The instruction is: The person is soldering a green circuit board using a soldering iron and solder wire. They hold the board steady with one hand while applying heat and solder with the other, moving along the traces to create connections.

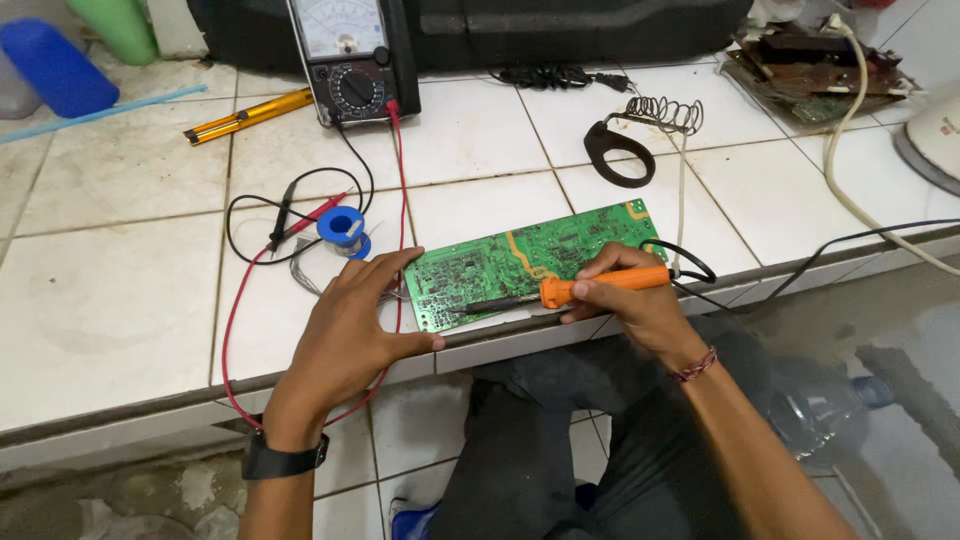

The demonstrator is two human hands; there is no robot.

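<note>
A green circuit board [530, 255] lies solder side up at the front edge of a white tiled counter [120, 300]. My right hand [625, 305] grips an orange soldering iron [590, 286], its dark tip resting on the board's lower left area. My left hand [345, 335] lies flat on the counter at the board's left end, thumb along the counter edge and fingers touching the board's corner. A thin solder wire runs under that hand from a blue spool [343, 228].
An analog multimeter [352, 55] stands at the back, its red and black leads [290, 215] looping over the tiles. A soldering iron stand with a wire coil [640, 135], a yellow tool [245, 115], another circuit board [810, 70], a white cable [850, 150] and a plastic bottle [825, 405] below.
</note>
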